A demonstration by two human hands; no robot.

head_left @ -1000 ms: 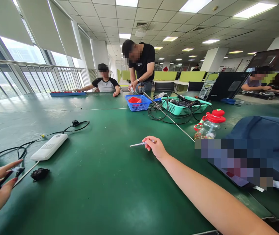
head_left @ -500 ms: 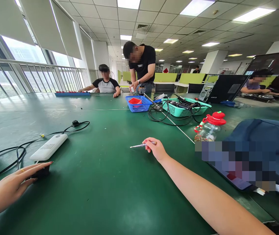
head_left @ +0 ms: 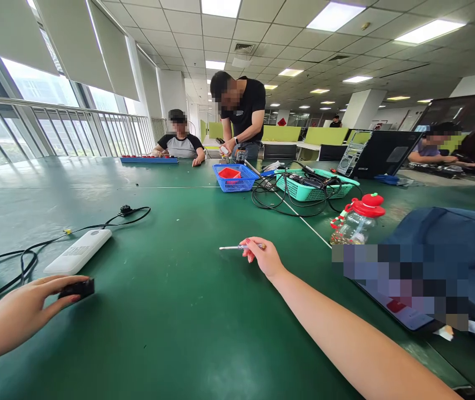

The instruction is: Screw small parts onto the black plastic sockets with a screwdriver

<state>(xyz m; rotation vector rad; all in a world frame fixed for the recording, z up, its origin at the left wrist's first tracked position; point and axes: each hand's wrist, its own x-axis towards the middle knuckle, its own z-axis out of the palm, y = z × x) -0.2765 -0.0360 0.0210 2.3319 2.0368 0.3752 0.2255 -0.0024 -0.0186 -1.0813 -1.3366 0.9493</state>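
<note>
My right hand [head_left: 262,256] is closed around the handle of a slim screwdriver [head_left: 233,248], its bare metal shaft pointing left above the green table [head_left: 170,322]. At the lower left, my left hand [head_left: 33,305] grips a small black block-like object [head_left: 79,289] between thumb and fingers; its exact kind does not show. Just beyond that hand lies a white oblong device [head_left: 79,251], like a power bank, beside a black cable [head_left: 29,261].
A blue basket [head_left: 245,184] and a green basket [head_left: 299,193] with cables stand farther back. To the right are a red-lidded bottle [head_left: 356,219], a dark blue bag [head_left: 449,233] and a tablet-like device [head_left: 412,319]. Other people work around the table.
My left hand's fingers have closed on the black object, which now shows more and is slightly farther right. The right hand barely moves. At the far side, a blue strip has slid right.
</note>
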